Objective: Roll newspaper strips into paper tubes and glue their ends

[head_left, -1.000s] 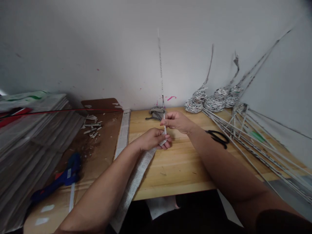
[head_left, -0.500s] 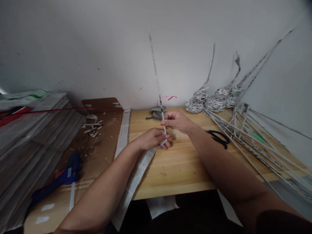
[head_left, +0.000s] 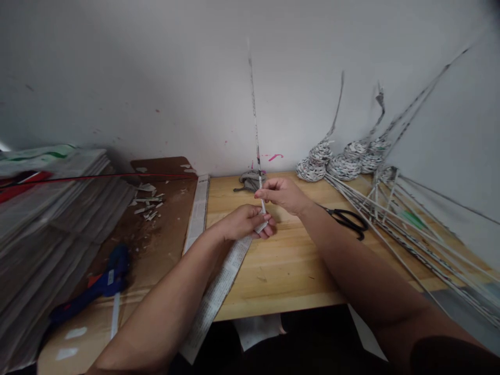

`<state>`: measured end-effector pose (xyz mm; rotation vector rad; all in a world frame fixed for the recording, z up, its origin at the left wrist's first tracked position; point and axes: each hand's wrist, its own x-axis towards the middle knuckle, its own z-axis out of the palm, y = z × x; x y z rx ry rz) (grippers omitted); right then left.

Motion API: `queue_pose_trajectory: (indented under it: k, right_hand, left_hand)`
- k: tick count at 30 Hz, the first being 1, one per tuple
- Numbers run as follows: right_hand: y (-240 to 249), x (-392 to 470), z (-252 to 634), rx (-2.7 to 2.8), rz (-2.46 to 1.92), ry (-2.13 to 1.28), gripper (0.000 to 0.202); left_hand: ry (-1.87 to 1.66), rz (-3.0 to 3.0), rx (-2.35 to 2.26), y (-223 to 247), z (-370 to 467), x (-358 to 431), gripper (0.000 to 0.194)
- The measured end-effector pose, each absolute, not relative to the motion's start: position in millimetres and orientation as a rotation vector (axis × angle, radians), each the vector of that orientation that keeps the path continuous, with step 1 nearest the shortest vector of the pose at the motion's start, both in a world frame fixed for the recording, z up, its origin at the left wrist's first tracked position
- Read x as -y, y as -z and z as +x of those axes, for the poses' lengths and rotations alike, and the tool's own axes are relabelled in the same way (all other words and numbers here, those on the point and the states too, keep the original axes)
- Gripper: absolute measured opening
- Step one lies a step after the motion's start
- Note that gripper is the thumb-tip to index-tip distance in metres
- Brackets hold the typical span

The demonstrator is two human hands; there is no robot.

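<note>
A thin rolled newspaper tube stands nearly upright in front of the wall. Its lower end runs into a flat newspaper strip that hangs down past the table's front edge under my left forearm. My left hand is closed around the strip where it turns into the tube, thumb on top. Just above, my right hand pinches the tube between thumb and fingers. Behind the hands lies a crumpled grey cloth.
Woven newspaper pieces stand at the back right beside long paper tubes. Black-handled scissors lie by my right forearm. To the left are a blue glue gun, paper scraps, a newspaper stack and another flat strip.
The tube's upper end has swung slightly to the right and is more upright. My right fingers have shifted a little left; my left hand stays in place.
</note>
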<state>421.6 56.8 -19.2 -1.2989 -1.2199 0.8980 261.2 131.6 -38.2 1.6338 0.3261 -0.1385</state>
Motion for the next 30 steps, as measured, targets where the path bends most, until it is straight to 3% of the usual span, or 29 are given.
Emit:
queue_pose_trajectory:
  k: [5,11,14,18,30]
  right_hand:
    - [32,-64,426,1.090,-1.354,-0.808,0.051]
    - [60,-79,439,1.428,-1.987,-0.097,0.038]
    - [67,-85,435,1.387,-2.207,0.088,0.046]
    - [66,-87,430,1.340,-2.273,0.158,0.028]
    - [78,-85,450,1.179,-1.784,-0.095,0.026]
  left_hand:
    - [0.165,1.635,-0.336,35,260,-131,0.046]
    - [0.171,1.640,-0.334,35,262,-129,0.047]
    - [0.176,1.627,-0.316,40,263,-128,0.049]
    - [0.174,1.602,-0.340,42,263,-129,0.049]
    - [0.137,1.612,-0.388,45,262,-135,0.047]
